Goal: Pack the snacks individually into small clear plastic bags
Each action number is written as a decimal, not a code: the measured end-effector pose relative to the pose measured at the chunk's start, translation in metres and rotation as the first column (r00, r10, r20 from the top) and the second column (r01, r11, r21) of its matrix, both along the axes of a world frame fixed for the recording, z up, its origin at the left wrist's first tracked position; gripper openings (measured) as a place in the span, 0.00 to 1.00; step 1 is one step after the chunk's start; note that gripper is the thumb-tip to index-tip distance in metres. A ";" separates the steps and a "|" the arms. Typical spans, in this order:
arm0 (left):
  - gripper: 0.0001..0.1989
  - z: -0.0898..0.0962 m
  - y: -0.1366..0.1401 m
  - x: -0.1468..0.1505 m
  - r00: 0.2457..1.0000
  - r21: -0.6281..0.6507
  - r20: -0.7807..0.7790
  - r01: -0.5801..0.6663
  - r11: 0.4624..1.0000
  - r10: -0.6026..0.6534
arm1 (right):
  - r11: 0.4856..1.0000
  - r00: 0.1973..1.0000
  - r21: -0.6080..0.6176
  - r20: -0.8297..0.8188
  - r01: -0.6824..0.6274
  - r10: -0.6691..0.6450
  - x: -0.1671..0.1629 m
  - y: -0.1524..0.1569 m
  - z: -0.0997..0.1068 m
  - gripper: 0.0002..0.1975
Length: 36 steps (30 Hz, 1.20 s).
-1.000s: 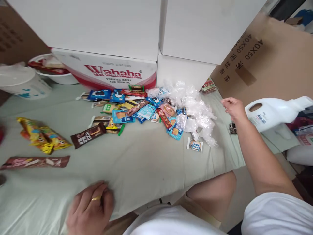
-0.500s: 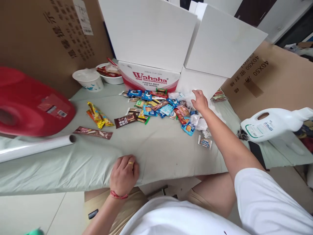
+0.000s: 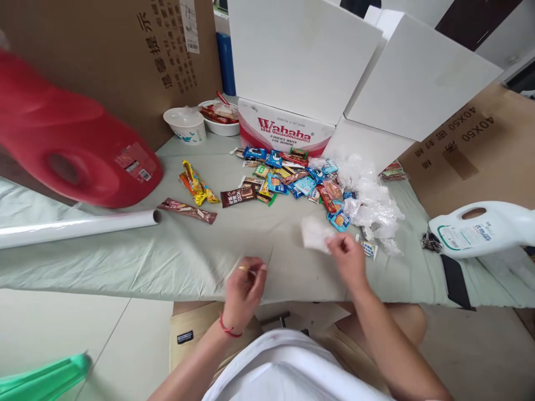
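My right hand [image 3: 350,260] pinches the edge of a small clear plastic bag [image 3: 315,233], blurred by motion, a little above the cloth. Close to the table's front edge, my left hand [image 3: 246,285] has its fingers curled in, and I see nothing in them. Beyond both hands lies a pile of wrapped snacks [image 3: 305,186], with a heap of crumpled clear plastic bags [image 3: 371,189] at its right side. One small wrapped snack [image 3: 368,248] lies just right of my right hand. A brown cocoa snack [image 3: 238,196] marks the pile's left end.
Yellow snack packets [image 3: 196,184] and a long brown wrapper [image 3: 188,210] lie at left, near a white roll [image 3: 79,227] and a red jug [image 3: 92,145]. Two tubs [image 3: 186,127] stand behind. White boxes [image 3: 301,55] back the pile. A white bottle [image 3: 480,228] and a phone [image 3: 456,281] lie right.
My right hand has come back from the heap of bags toward me, now with a clear plastic bag in it. My left hand has turned slightly, and the view has shifted.
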<state>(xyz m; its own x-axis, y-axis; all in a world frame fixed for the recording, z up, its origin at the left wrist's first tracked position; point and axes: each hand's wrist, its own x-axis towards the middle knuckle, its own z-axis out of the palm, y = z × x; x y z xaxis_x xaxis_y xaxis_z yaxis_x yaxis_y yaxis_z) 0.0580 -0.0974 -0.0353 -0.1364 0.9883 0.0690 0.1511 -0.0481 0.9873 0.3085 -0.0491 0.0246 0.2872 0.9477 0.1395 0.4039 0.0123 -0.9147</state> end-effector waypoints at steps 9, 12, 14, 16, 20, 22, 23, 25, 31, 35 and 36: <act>0.25 0.013 0.002 0.060 0.835 -0.250 0.539 0.288 0.925 -0.114 | 0.883 0.764 -0.218 -0.610 -0.416 0.210 -0.047 -0.061 -0.030 0.17; 0.25 0.018 0.001 0.053 0.814 -0.270 0.572 0.304 0.914 -0.102 | 0.893 0.720 -0.224 -0.678 -0.391 0.146 -0.035 -0.054 -0.024 0.19; 0.25 0.021 0.000 0.049 0.802 -0.283 0.592 0.299 0.911 -0.079 | 0.910 0.697 -0.227 -0.712 -0.347 0.088 -0.029 -0.051 -0.021 0.20; 0.25 0.023 0.000 0.045 0.786 -0.298 0.616 0.287 0.910 -0.045 | 0.930 0.657 -0.225 -0.754 -0.292 0.024 -0.022 -0.050 -0.020 0.20; 0.25 0.024 0.006 0.032 0.762 -0.314 0.646 0.222 0.923 0.037 | 0.958 0.590 -0.234 -0.802 -0.168 -0.092 -0.003 -0.048 -0.022 0.21; 0.24 0.024 0.009 0.025 0.766 -0.303 0.642 0.220 0.927 0.028 | 0.960 0.580 -0.248 -0.804 -0.127 -0.131 0.007 -0.049 -0.024 0.22; 0.23 0.025 0.010 0.022 0.771 -0.298 0.637 0.232 0.926 0.011 | 0.960 0.581 -0.251 -0.802 -0.122 -0.136 0.011 -0.050 -0.026 0.22; 0.21 0.026 0.011 0.020 0.771 -0.290 0.637 0.252 0.923 -0.011 | 0.958 0.607 -0.251 -0.785 -0.136 -0.119 0.017 -0.053 -0.030 0.22; 0.20 0.030 0.008 0.030 0.722 -0.264 0.691 0.293 0.919 -0.031 | 0.989 0.937 -0.013 -0.320 0.144 -0.141 0.016 -0.064 -0.029 0.14; 0.21 0.029 0.009 0.035 0.710 -0.265 0.702 0.330 0.906 -0.053 | 0.988 0.997 0.136 -0.009 -0.069 0.070 0.001 -0.060 -0.016 0.03; 0.21 0.029 0.010 0.036 0.703 -0.270 0.710 0.331 0.904 -0.045 | 0.977 0.984 0.113 0.044 -0.179 0.175 -0.004 -0.057 -0.016 0.06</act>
<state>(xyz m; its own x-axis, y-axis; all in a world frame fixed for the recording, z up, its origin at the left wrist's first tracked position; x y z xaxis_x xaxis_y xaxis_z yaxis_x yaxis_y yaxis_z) 0.0937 -0.0875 -0.0066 0.1879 0.9290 -0.3187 -0.5314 0.3691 0.7625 0.3044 -0.1065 0.0090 0.1098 0.9599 0.2581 0.4160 0.1915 -0.8890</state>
